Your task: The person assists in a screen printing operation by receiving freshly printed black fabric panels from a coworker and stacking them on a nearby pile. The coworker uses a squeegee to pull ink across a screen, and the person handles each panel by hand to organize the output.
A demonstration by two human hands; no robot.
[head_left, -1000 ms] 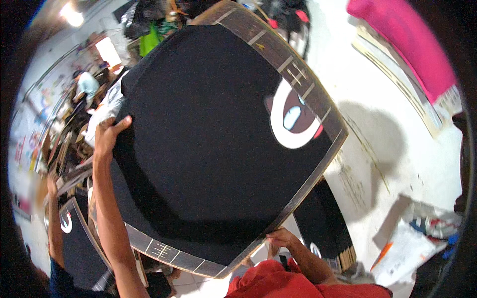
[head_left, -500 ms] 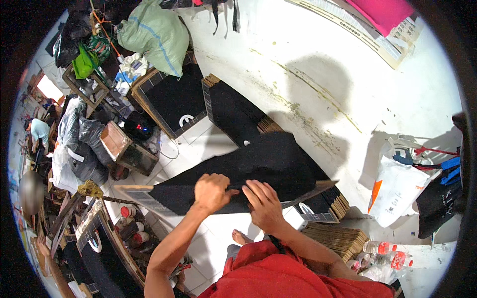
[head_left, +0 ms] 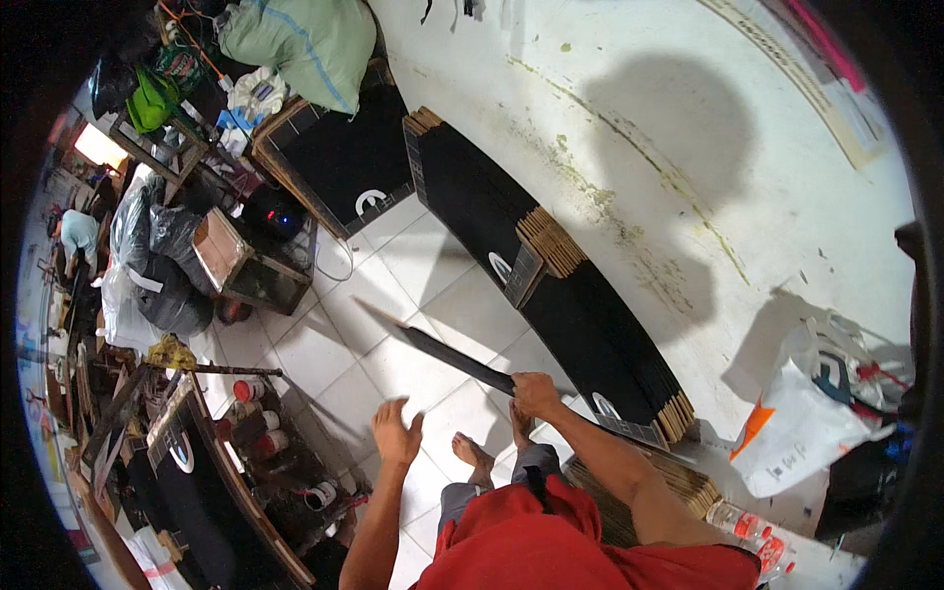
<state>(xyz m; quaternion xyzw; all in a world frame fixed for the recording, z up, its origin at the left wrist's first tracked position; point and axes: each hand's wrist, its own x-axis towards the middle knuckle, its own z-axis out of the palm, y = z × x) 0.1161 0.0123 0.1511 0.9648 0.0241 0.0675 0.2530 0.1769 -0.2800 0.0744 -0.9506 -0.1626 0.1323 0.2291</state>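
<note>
My right hand grips one end of a flat board covered in black cloth. The board is seen nearly edge-on, slanting up and left above the tiled floor, its far end pale. To the left, my left hand is off the board, thumb apart from the fingers, holding nothing. Beyond my right hand, a row of black-covered boards with pale wooden edges leans along the white wall. White oval marks show on some of their faces.
A black-topped board stands beneath a pale green sack. At left are a wooden box, dark plastic bags and another black board. White bags hang at right above plastic bottles. A person works far left.
The black board has swung from broad-side across my front to edge-on, now in my right hand alone. My left hand has let go and moved lower. The view has shifted slightly.
</note>
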